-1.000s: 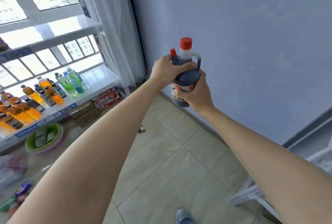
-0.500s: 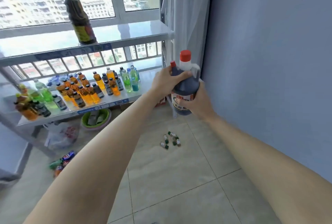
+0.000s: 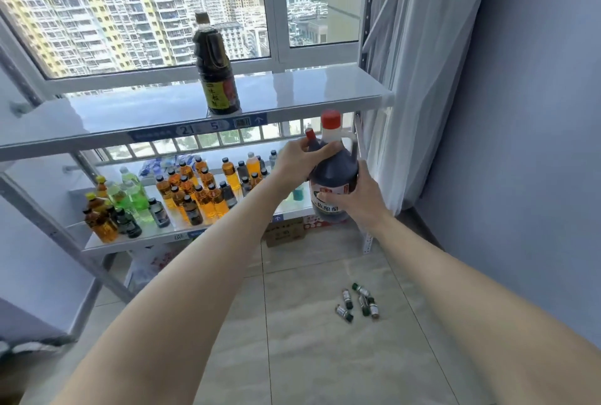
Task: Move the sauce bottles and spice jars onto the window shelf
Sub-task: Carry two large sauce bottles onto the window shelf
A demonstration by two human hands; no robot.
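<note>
The left hand [image 3: 300, 157] curls its fingers over the shoulder of a large dark vinegar jug [image 3: 333, 182], and seems to hold a smaller red-capped bottle [image 3: 311, 141] against the jug's neck as well; how that small bottle is held cannot be told for sure. The right hand [image 3: 356, 198] wraps around the lower body of the jug, fingers spread over its white label. The jug is upright with a red cap and a side handle, held in the air at the centre right of the frame, just below the front edge of the window shelf [image 3: 292, 92] and close to its right end.

That shelf runs across the middle of the frame and carries one tall dark sauce bottle [image 3: 214, 66], standing upright near the front edge at centre. Bare shelf lies on both sides of it, with a wide stretch to the right up to the upright post [image 3: 367, 30]. Right of the post hangs a white curtain [image 3: 422, 79], then a blue-grey wall [image 3: 536, 112].

The lower shelf [image 3: 136, 238], at left centre, is crowded with small drink bottles [image 3: 195, 193] in orange, green and dark tones. On the tiled floor [image 3: 309, 356], lower centre right, lie several small vials [image 3: 357, 302] in a loose cluster. A cardboard box [image 3: 284, 234] sits beneath the lower shelf.
</note>
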